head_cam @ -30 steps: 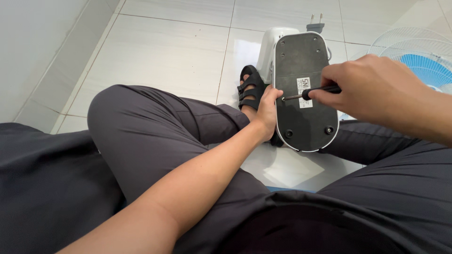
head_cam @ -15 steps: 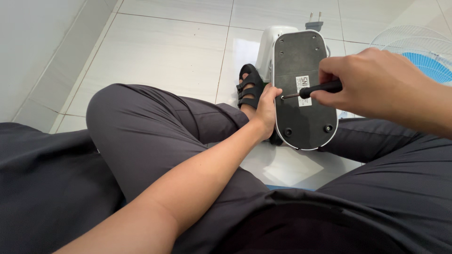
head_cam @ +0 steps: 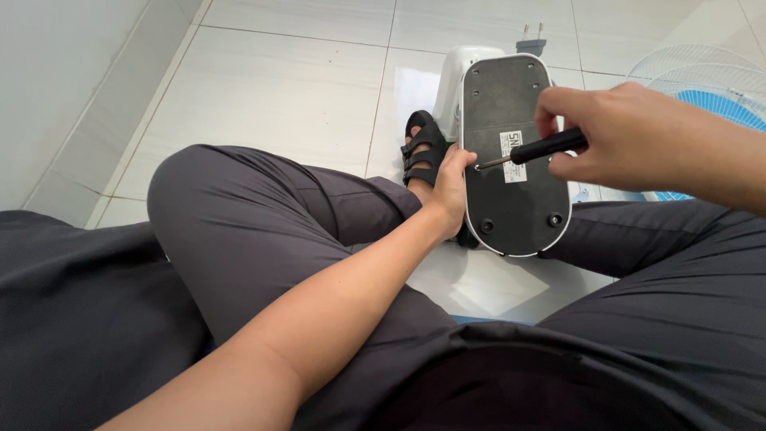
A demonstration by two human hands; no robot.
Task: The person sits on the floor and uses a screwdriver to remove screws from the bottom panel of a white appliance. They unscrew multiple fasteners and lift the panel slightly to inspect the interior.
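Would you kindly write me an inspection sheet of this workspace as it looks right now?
Surface: white tiled floor, glossy; the person sits on it with knees bent.
Job's things: white appliance tipped so its grey oval base plate faces the camera; black-handled screwdriver with its tip at the plate's left edge.
Clutter: nothing seen.
Grips: left hand steadies the base plate's left edge; right hand is closed around the screwdriver handle.
Cables: two-pin plug lies on the floor behind the appliance; its cord is hidden.
Surroundings: white wire fan guard with blue blades at right; black sandal on the foot beside the appliance; pale wall at left.
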